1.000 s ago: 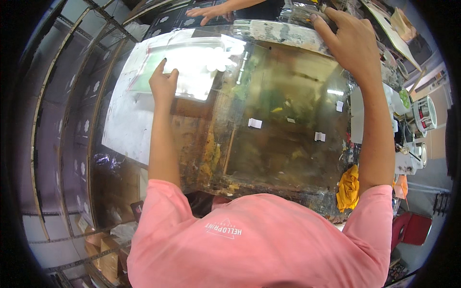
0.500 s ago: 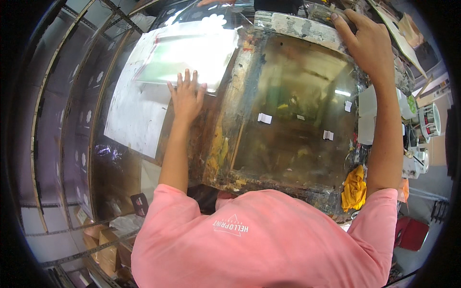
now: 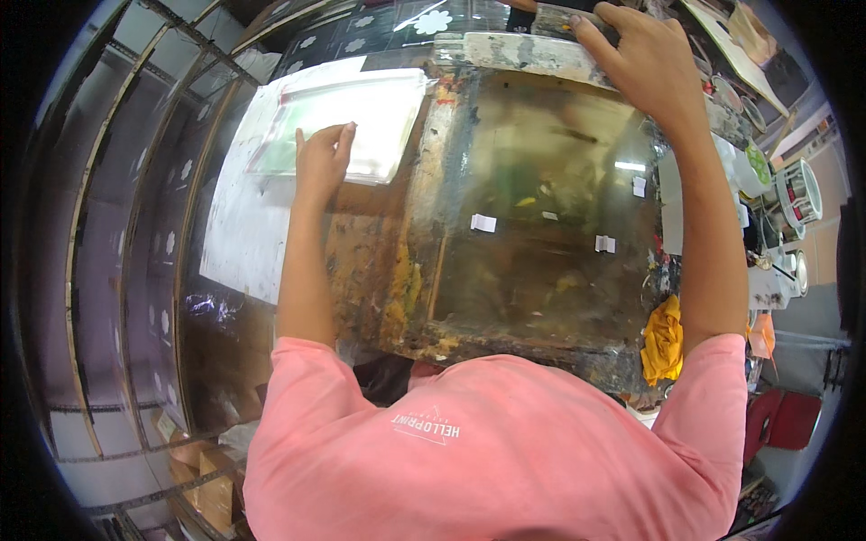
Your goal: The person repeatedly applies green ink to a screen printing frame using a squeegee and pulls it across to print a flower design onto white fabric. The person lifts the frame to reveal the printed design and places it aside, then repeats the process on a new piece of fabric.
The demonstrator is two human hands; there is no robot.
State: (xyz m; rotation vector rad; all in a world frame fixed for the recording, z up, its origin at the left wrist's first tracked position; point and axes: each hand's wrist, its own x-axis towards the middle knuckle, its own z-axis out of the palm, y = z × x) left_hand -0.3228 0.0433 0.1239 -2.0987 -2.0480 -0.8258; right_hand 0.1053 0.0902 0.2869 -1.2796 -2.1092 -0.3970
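Note:
My left hand point(image 3: 323, 158) is over a stack of clear plastic sheets or bags point(image 3: 383, 108) at the left, its fingers curled inward at the near edge. Whether a sheet is pinched in it, I cannot make out. The stack is shiny and lies partly on large white paper point(image 3: 236, 216). At the far right, my right hand point(image 3: 645, 59) is wrapped over the end of a paint-stained grey bar point(image 3: 532, 56). That bar runs along the far side of a glass panel point(image 3: 541, 279), which has small white paper tabs point(image 3: 483, 223) on it.
A paint-crusted wooden border point(image 3: 410, 279) surrounds the glass. A crumpled yellow cloth point(image 3: 663, 341) lies by its near right corner. White tubs point(image 3: 798, 194) stand at the right. Racks with long bars point(image 3: 126, 234) rise at the left, and cardboard boxes point(image 3: 212, 487) sit low there.
My left hand has gone from lying flat with fingers spread to curled fingers, shifting slightly left. My right hand keeps hold of the bar. The whole view has shifted slightly.

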